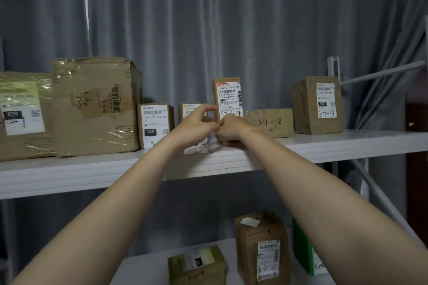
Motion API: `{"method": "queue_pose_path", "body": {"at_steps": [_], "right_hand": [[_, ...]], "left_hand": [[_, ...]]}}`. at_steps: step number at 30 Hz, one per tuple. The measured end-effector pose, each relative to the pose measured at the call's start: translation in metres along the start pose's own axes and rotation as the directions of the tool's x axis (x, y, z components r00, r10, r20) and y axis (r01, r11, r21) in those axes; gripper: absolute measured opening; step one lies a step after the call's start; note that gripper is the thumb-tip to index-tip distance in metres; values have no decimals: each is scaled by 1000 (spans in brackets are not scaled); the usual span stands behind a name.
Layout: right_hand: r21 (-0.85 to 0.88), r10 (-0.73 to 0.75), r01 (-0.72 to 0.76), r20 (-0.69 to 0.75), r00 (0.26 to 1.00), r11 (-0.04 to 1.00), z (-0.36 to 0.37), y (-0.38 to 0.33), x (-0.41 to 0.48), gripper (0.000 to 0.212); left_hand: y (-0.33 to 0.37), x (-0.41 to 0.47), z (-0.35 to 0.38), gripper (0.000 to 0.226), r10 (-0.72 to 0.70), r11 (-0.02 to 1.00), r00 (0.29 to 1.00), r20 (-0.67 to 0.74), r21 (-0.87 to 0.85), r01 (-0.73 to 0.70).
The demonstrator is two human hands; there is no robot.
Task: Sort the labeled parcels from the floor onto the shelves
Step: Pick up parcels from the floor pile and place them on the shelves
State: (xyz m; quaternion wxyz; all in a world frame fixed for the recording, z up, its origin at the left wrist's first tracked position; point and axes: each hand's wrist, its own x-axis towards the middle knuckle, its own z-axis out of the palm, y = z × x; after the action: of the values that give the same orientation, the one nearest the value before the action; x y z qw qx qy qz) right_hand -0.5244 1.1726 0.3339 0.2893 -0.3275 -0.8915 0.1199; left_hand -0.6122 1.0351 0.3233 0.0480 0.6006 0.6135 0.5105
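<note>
A tall narrow parcel (228, 96) marked 3-1-7 stands upright on the white upper shelf (92, 173). My right hand (231, 131) grips its base from the front. My left hand (196, 124) is just to its left, in front of a small parcel (191, 109) labelled 507. Its thumb and forefinger are curled and slightly apart by the tall parcel's left edge. Whether they hold either parcel is hidden. The two hands touch at the knuckles.
On the upper shelf also sit a 220 parcel (23, 113), a big taped box (95, 106), a 150 parcel (155, 122), a flat 3-1-8 box (271, 122) and a 3-1-13 box (319, 104). The lower shelf (143, 266) holds a 3-2-11 box (261, 247), a greenish box (196, 264) and a green parcel (301, 250).
</note>
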Motion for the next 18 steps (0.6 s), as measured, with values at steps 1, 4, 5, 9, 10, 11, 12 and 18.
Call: {"method": "queue_pose_path", "body": {"at_steps": [1,4,5,9,10,11,12,18], "right_hand": [[5,14,-14,7,1000,1000,2,-1,2,18],[28,45,-45,15,999,999,7,0,5,18],[52,45,-45,1,999,998,7,0,4,19],[276,53,4,-198,979,961,-3,1,-14,18],[320,59,36,-283,957,947,-8,3,-23,16],[368,59,83,-359,931,926,-13,5,-35,15],[412,56,136,-422,905,901,-18,9,-48,15],[428,112,165,-552,826,889,-33,64,-165,22]], "left_hand": [[0,-3,-3,52,14,1000,1000,-14,1,-14],[2,-12,-11,45,75,997,994,-83,-24,-77],[3,-14,-14,42,97,994,990,-107,-40,-101],[4,-26,-16,31,181,975,962,-205,-89,-202],[5,-31,-14,30,188,971,956,-227,-104,-216],[5,-35,-11,31,189,966,951,-245,-127,-225],[6,-38,-6,32,189,960,949,-254,-156,-233],[23,-59,64,31,225,914,973,-48,-336,-228]]}}
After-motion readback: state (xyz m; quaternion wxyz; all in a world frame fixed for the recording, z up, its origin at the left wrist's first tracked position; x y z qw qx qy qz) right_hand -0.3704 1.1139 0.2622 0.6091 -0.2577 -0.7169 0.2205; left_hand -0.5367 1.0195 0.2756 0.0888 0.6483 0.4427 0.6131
